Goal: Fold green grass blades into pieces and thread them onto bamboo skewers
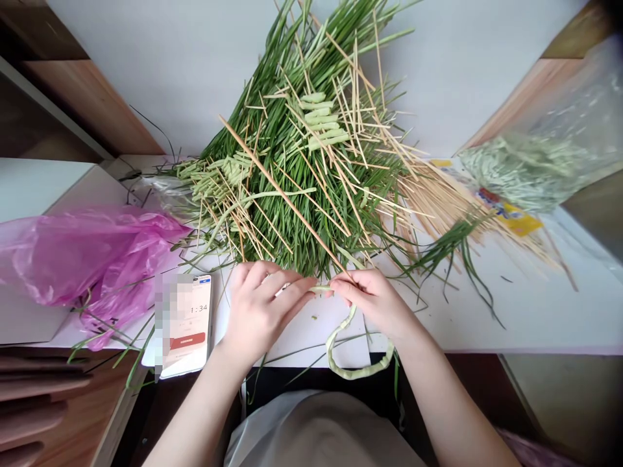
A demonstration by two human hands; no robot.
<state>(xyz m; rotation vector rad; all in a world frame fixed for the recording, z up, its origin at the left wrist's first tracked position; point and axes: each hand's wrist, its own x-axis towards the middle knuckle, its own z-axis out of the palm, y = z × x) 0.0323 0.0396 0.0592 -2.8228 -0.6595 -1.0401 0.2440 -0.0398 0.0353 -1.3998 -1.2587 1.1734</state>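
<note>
Leaf pile [265, 84] on table [487, 324] — loose sticks [278, 185] on top. Plastic bag [107, 253] left of pile, phone [192, 357] front-left; stick bundle [431, 201] right — filled bag [530, 172] farther right.

Both hands [265, 305] [372, 298] raised, fingers pinched, nearly meeting.

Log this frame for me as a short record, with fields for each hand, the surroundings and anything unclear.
Left hand: pinching a pale green strand
Right hand: holding the strand and one end of a thin stick
Strand: hangs in a loop below the right hand
Behind hands: heaped green leaves, loose sticks
Left side: phone, pink bag
Unclear: whether strand and stick are joined
</note>
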